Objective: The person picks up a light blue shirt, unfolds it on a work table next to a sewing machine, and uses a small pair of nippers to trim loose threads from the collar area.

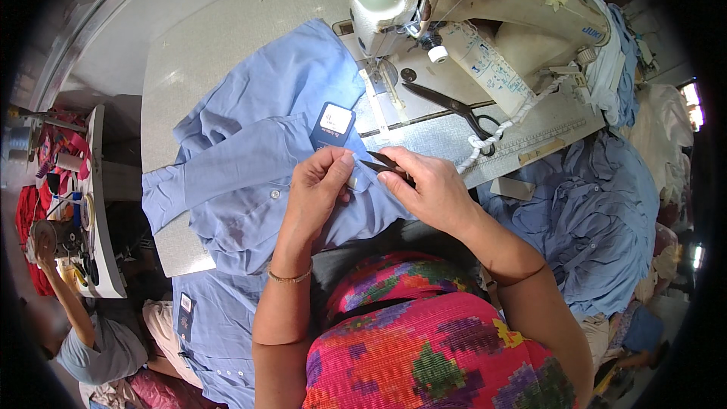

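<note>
A light blue shirt (250, 98) is spread over the machine table, one sleeve pointing left, and hangs past the near edge. A dark hang tag (324, 136) with a white sticker lies on it. My left hand (322, 182) is closed, pinching a bit of the shirt between thumb and forefinger just below the tag. Just right of it, my right hand (435, 189) grips black thread snips (376, 164), blades pointing left at the pinched spot, their tips slightly apart. Whatever thread lies between the blades is too small to make out.
A sewing machine (492, 0) stands at the back right. Large scissors (439, 98) lie below it, beside a braided white cord (496, 132). Blue garments (583, 220) are heaped at right; another tagged shirt (219, 326) hangs at lower left. Another person's arm (72, 307) reaches up at far left.
</note>
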Demonstrator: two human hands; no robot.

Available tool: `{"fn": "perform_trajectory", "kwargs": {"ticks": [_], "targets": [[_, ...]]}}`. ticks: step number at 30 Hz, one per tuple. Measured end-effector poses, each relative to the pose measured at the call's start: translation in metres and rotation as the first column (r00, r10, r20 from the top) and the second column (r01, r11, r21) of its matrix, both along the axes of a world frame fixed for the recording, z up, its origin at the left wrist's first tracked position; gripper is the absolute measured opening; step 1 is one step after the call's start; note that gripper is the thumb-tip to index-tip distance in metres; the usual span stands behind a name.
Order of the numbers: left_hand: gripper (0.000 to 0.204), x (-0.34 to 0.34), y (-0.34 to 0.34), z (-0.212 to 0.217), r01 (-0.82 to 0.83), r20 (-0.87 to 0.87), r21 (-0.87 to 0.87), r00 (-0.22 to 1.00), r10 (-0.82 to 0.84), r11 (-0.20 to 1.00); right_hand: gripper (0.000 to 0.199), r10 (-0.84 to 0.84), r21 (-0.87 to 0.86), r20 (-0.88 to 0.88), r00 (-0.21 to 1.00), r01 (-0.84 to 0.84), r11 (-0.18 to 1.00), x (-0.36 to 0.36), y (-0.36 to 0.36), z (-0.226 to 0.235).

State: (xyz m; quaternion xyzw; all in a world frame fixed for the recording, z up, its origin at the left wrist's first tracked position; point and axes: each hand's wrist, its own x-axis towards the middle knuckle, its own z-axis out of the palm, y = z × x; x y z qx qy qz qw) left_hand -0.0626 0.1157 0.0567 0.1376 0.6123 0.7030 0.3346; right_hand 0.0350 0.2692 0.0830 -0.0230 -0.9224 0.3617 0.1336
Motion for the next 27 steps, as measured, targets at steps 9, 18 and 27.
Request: {"fn": "perform_trajectory", "kwargs": {"ticks": [9,18,27], "targets": [[0.018,0.000,0.001,-0.001,0.000,-0.031,-0.003,1.000,0.000,1.000,0.022,-0.017,0.027,-0.015,1.000,0.018,0.999,0.001,-0.001,-0.001],[0.016,0.001,0.002,0.000,-0.006,-0.063,-0.063,0.998,0.002,0.998,0.024,-0.018,0.163,-0.058,0.998,0.027,0.986,0.001,-0.003,-0.004],[0.016,-0.002,-0.001,-0.002,0.019,-0.006,-0.010,1.000,-0.019,1.000,0.023,0.046,0.131,-0.170,0.984,-0.023,0.991,-0.003,0.002,-0.017]]}}
